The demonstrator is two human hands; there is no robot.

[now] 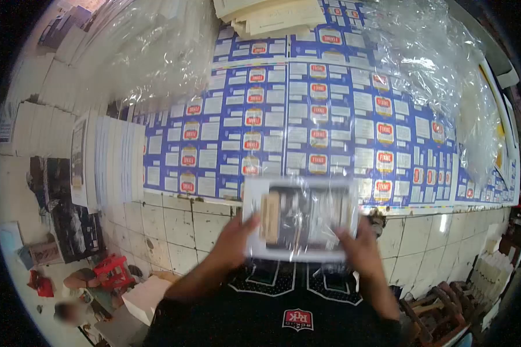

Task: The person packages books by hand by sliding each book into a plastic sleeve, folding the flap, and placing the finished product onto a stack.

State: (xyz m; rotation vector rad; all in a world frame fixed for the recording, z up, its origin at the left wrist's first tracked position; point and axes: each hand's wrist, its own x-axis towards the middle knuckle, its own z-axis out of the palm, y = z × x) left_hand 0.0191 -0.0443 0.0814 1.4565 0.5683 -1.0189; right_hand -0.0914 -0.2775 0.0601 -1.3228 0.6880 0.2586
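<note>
A flat white-bordered book (298, 250) with a dark picture on its cover is held in front of my chest. Shiny glare on it looks like clear plastic wrap. My left hand (235, 238) grips its left edge, thumb on the face. On the opposite side, my right hand (362, 246) has hold of the lower right edge, its thumb also over the front. Beyond the book lie blue printed sheets (318, 139) with red and white labels, spread over the table.
Clear plastic film (156, 52) is heaped at the back left, and more film (428, 58) at the back right. Stacked books (107, 162) stand on the left. Loose papers (278, 17) lie at the far edge. A person (78, 295) is low at left near a red crate (113, 270).
</note>
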